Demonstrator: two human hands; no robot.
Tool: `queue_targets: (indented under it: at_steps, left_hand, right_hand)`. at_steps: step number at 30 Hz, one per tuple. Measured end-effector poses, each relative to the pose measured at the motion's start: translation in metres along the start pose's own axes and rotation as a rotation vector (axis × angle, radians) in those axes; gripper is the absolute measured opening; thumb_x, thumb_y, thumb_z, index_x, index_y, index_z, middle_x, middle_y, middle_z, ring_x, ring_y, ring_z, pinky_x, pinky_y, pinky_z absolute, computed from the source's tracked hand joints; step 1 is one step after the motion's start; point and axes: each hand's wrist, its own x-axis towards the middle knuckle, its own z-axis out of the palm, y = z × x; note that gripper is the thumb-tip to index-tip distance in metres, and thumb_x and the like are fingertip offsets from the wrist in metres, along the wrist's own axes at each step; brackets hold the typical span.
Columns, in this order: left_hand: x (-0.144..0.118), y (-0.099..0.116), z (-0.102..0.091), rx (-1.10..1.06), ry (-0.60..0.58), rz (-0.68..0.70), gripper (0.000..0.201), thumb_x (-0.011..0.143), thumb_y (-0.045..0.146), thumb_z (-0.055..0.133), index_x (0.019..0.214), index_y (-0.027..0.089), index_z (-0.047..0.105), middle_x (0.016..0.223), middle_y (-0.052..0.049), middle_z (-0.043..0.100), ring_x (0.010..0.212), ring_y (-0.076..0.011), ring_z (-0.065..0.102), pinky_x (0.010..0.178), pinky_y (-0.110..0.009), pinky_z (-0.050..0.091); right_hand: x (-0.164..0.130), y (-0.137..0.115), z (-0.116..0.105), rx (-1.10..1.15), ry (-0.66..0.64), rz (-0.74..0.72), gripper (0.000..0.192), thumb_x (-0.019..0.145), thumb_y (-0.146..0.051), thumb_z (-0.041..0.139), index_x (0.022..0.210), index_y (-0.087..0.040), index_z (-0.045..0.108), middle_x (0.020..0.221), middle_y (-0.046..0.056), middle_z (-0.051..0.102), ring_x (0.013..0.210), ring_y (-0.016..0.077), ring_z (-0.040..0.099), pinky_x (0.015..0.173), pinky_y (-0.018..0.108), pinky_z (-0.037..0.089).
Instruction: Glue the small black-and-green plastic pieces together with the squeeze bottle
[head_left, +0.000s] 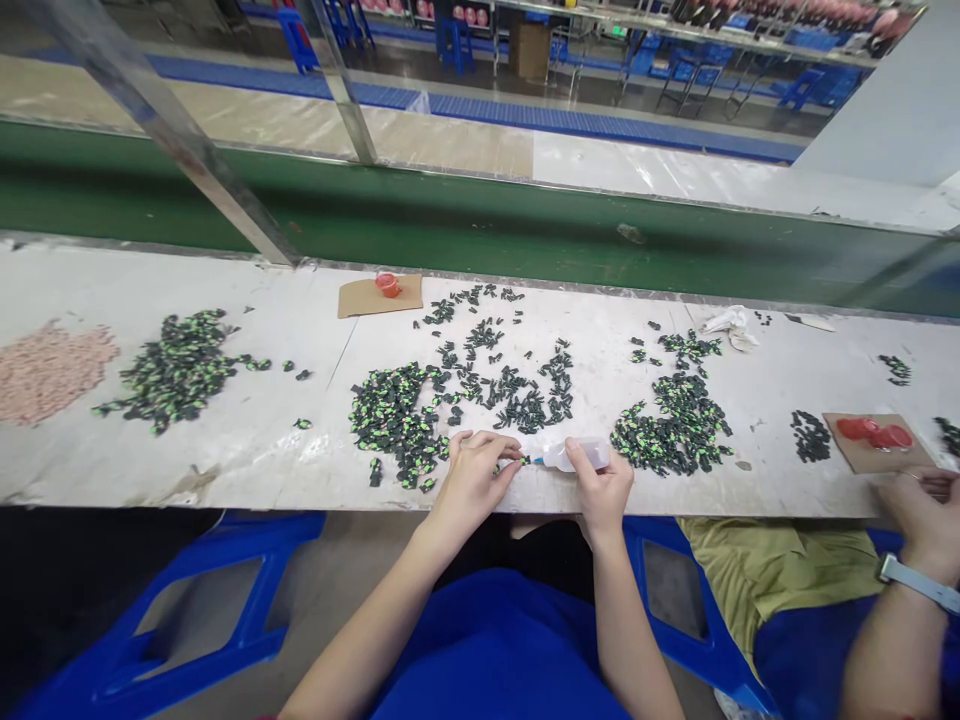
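Note:
Near the table's front edge, my left hand [478, 470] pinches a small black and green piece [525, 460] between thumb and fingers. My right hand [602, 487] is wrapped round a translucent squeeze bottle [577, 455], which lies nearly level with its blue tip pointing left, at the small piece. Whether the tip touches the piece I cannot tell. Just left of my left hand spreads a pile of black and green pieces [394, 415]. Beyond my hands lie scattered small black parts [521, 405]. Another black and green pile [671, 430] sits to the right of the bottle.
A red container [388, 285] stands on cardboard [356, 299] at the back. More black-green pieces [180, 370] and pink pieces [52, 370] lie left. At right, a co-worker's hand [926, 510] is beside cardboard with red containers [889, 436]. A metal post [225, 190] rises behind the table.

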Motion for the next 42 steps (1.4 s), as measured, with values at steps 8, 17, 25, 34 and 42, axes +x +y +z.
queue_targets:
  at_steps: [8,17,25,34,42]
  left_hand:
    - [0.000,-0.001,0.000,-0.010,0.011,0.002,0.014,0.077,0.011,0.063,0.086,0.023,0.061,0.086,-0.001,0.074,0.090,-0.0208,0.064,0.097,-0.045,0.029]
    - [-0.002,-0.004,-0.001,-0.008,0.022,0.054,0.017,0.077,0.010,0.064,0.089,0.022,0.061,0.084,0.000,0.073,0.093,-0.0212,0.062,0.093,-0.043,0.030]
    - [-0.006,-0.007,0.001,0.078,0.072,0.097,0.011,0.081,0.018,0.065,0.091,0.022,0.063,0.095,-0.003,0.069,0.099,-0.0229,0.058,0.088,-0.041,0.033]
    - [-0.007,-0.013,0.006,0.094,0.095,0.129,0.011,0.086,0.015,0.058,0.082,0.022,0.065,0.099,-0.004,0.068,0.102,-0.0228,0.054,0.086,-0.040,0.034]
    - [-0.009,-0.015,-0.004,0.058,0.116,0.118,0.014,0.089,0.013,0.054,0.087,0.024,0.063,0.092,0.001,0.073,0.107,-0.0231,0.055,0.090,-0.042,0.029]
  right_hand:
    - [0.002,0.002,-0.002,0.121,0.089,0.071,0.033,0.066,-0.043,0.070,0.054,-0.016,0.056,0.048,-0.002,0.052,0.045,0.0114,0.046,0.045,0.024,0.038]
    - [0.033,0.004,-0.012,0.207,0.155,-0.017,0.042,0.056,-0.034,0.079,0.083,-0.020,0.049,0.081,0.002,0.066,0.077,0.0179,0.065,0.075,0.033,0.051]
    - [0.041,0.008,0.000,-0.110,0.118,-0.094,0.049,0.058,-0.041,0.077,0.095,-0.019,0.053,0.091,0.008,0.069,0.076,0.0196,0.065,0.074,0.035,0.052]
    - [0.042,0.010,-0.001,-0.512,0.242,-0.285,0.055,0.073,-0.050,0.066,0.113,-0.012,0.057,0.095,0.014,0.068,0.082,0.0238,0.063,0.073,0.036,0.050]
    - [0.005,-0.003,0.020,-0.417,0.182,-0.527,0.022,0.088,-0.037,0.055,0.084,-0.017,0.064,0.078,0.006,0.064,0.067,0.0160,0.058,0.064,0.029,0.047]
